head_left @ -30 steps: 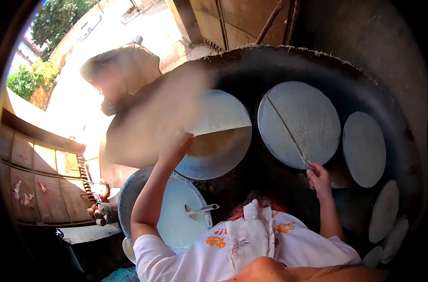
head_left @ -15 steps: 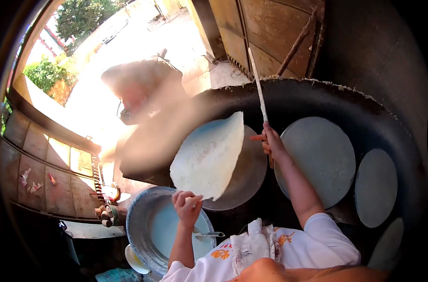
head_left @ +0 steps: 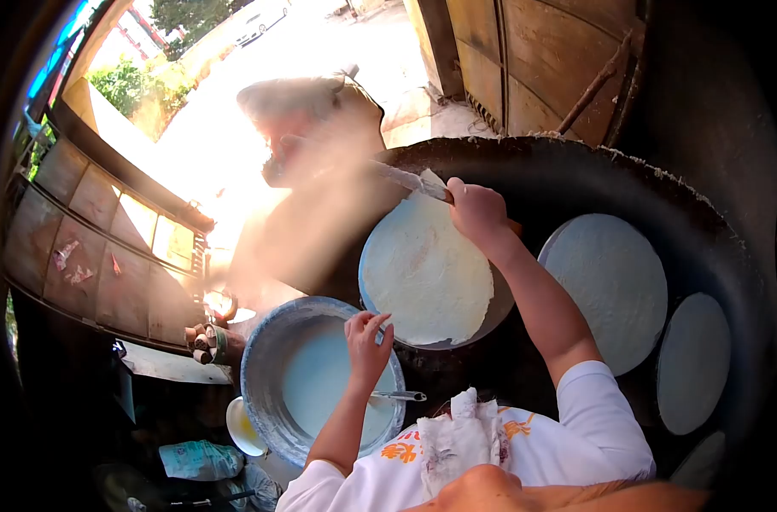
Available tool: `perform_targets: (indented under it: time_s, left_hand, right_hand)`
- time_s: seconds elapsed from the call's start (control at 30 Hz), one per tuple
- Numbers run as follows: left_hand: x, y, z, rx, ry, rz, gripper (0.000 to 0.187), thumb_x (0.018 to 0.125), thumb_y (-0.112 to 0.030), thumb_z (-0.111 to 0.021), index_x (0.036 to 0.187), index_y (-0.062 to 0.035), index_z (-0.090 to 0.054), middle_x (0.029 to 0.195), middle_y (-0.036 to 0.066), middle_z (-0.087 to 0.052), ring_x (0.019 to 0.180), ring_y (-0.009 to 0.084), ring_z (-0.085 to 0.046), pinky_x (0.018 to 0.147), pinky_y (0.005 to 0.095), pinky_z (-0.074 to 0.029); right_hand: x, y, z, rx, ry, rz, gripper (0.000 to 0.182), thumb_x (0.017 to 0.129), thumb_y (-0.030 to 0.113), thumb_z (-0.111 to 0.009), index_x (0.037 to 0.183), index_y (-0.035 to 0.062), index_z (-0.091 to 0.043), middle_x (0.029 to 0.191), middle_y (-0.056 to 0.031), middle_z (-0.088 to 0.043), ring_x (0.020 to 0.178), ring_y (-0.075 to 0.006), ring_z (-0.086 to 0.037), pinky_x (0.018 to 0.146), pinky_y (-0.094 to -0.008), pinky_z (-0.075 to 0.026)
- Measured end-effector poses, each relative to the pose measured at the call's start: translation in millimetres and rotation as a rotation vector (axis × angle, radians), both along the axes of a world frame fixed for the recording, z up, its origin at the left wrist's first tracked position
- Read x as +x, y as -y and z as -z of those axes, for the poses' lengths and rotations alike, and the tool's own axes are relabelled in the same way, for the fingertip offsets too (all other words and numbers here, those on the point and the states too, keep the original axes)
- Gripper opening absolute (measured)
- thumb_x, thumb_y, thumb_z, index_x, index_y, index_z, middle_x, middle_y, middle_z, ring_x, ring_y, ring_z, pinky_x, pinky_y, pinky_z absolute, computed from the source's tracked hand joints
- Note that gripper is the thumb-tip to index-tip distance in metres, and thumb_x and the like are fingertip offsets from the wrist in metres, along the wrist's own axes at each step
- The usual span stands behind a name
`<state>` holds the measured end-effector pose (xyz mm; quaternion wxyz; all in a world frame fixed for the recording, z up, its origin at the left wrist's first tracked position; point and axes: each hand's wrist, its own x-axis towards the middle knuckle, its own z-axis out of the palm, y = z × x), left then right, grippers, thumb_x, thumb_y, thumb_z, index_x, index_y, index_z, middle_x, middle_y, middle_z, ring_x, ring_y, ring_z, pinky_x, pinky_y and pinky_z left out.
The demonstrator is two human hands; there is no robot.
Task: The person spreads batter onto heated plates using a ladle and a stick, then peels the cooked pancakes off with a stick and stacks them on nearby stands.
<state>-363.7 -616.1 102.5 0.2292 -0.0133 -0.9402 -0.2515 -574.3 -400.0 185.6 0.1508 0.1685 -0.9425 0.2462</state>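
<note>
Steam drifts across the upper left of the frame, half hiding the blade end of the long spatula (head_left: 410, 181) that the right hand (head_left: 476, 211) holds in a closed grip, its tip at the top edge of the flatbread (head_left: 425, 271). That pale round lies flat on its hot disc at centre frame. The left hand (head_left: 367, 343) hovers with its grip open, fingers spread, between the bread's lower edge and the batter basin (head_left: 269, 367), holding nothing.

Risk, as I judge it: the thin round could tear if the spatula digs in, and the bare left fingers sit close to hot metal and steam. A ladle (head_left: 397, 396) rests in the basin.

More rounds (head_left: 615, 290) cook to the right on the big black griddle (head_left: 704, 222). Wooden doors (head_left: 525, 60) stand at the top; sunlit ground and greenery show upper left.
</note>
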Motion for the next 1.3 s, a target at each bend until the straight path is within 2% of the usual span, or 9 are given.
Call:
perform_targets:
  time_s: [0.17,0.27,0.33,0.5,0.7,0.83,0.87,1.07,1.3]
  left_hand:
    - [-131,54,31,0.243,-0.302,0.090,0.054,0.078,-0.016,-0.069,0.127,-0.0059,-0.048,0.106,0.014,-0.057,0.102,0.0302,-0.052,0.090,0.0386,-0.039]
    - [-164,29,-9,1.115,0.195,0.153,0.057,0.080,-0.019,-0.059,0.133,-0.0056,-0.042,0.117,0.011,-0.055,0.106,0.0242,-0.052,0.090,0.0370,-0.038]
    - [-170,-23,-28,1.075,0.348,0.277,0.076,0.082,-0.026,-0.056,0.146,-0.0183,-0.015,0.130,0.003,-0.048,0.120,0.0213,-0.043,0.100,0.0489,-0.021]
    - [-137,-159,-29,1.226,0.659,1.093,0.024,0.090,-0.013,-0.056,0.112,-0.0042,-0.056,0.108,0.005,-0.060,0.101,0.0149,-0.055,0.086,0.0294,-0.042]
    - [49,-465,-69,0.763,0.802,1.341,0.017,0.087,-0.015,-0.063,0.075,-0.0067,-0.054,0.070,0.000,-0.057,0.061,0.0078,-0.053,0.053,0.0239,-0.044]
    - [174,-686,-70,0.544,0.876,1.404,0.018,0.085,-0.013,-0.062,0.098,-0.0006,-0.060,0.078,0.004,-0.063,0.068,0.0109,-0.059,0.059,0.0267,-0.049]
    - [190,-757,-50,0.392,0.624,1.430,0.023,0.082,-0.013,-0.063,0.101,-0.0001,-0.060,0.081,0.006,-0.064,0.070,0.0132,-0.061,0.061,0.0283,-0.050]
    - [247,-909,13,-0.116,0.350,1.308,0.044,0.070,-0.016,-0.068,0.113,-0.0052,-0.061,0.097,0.013,-0.068,0.084,0.0230,-0.066,0.076,0.0352,-0.051]
    - [262,-911,30,0.067,0.596,1.303,0.042,0.076,-0.012,-0.066,0.117,-0.0069,-0.059,0.076,0.005,-0.065,0.069,0.0141,-0.062,0.067,0.0300,-0.050]
  right_hand:
    - [84,-7,-40,-0.270,-0.145,0.077,0.015,0.079,0.017,-0.061,0.078,0.0081,-0.050,0.067,-0.0138,-0.058,0.066,-0.0356,-0.059,0.055,-0.0462,-0.045]
    - [166,-47,-64,-0.454,-0.256,0.191,0.014,0.071,0.013,-0.066,0.079,0.0057,-0.057,0.067,-0.0163,-0.058,0.066,-0.0375,-0.058,0.057,-0.0460,-0.046]
    - [221,-88,-71,-0.517,-0.347,0.301,0.016,0.072,0.014,-0.067,0.078,0.0030,-0.057,0.069,-0.0166,-0.058,0.067,-0.0366,-0.058,0.058,-0.0437,-0.045]
    - [370,-194,-88,-0.722,-0.249,0.716,0.021,0.074,0.012,-0.067,0.071,0.0049,-0.047,0.059,-0.0090,-0.048,0.055,-0.0189,-0.051,0.055,-0.0332,-0.042]
    - [624,-368,-36,-0.707,-0.455,1.412,0.028,0.072,0.013,-0.066,0.065,0.0086,-0.039,0.059,0.0002,-0.042,0.055,-0.0092,-0.038,0.052,-0.0280,-0.038]
    - [763,-529,-29,-0.557,-0.412,1.745,0.025,0.067,0.016,-0.066,0.066,0.0058,-0.043,0.057,-0.0084,-0.047,0.054,-0.0205,-0.047,0.054,-0.0345,-0.041]
    - [791,-571,-20,-0.499,-0.416,1.740,0.027,0.066,0.018,-0.066,0.066,0.0056,-0.042,0.058,-0.0095,-0.047,0.054,-0.0214,-0.048,0.054,-0.0353,-0.041]
    - [865,-718,79,-0.273,-0.040,1.894,0.019,0.064,0.017,-0.065,0.072,0.0020,-0.056,0.071,-0.0187,-0.059,0.073,-0.0364,-0.060,0.070,-0.0439,-0.049]
    - [872,-751,99,-0.396,0.107,1.668,0.021,0.061,0.015,-0.067,0.075,0.0012,-0.058,0.083,-0.0204,-0.060,0.085,-0.0364,-0.059,0.075,-0.0432,-0.048]
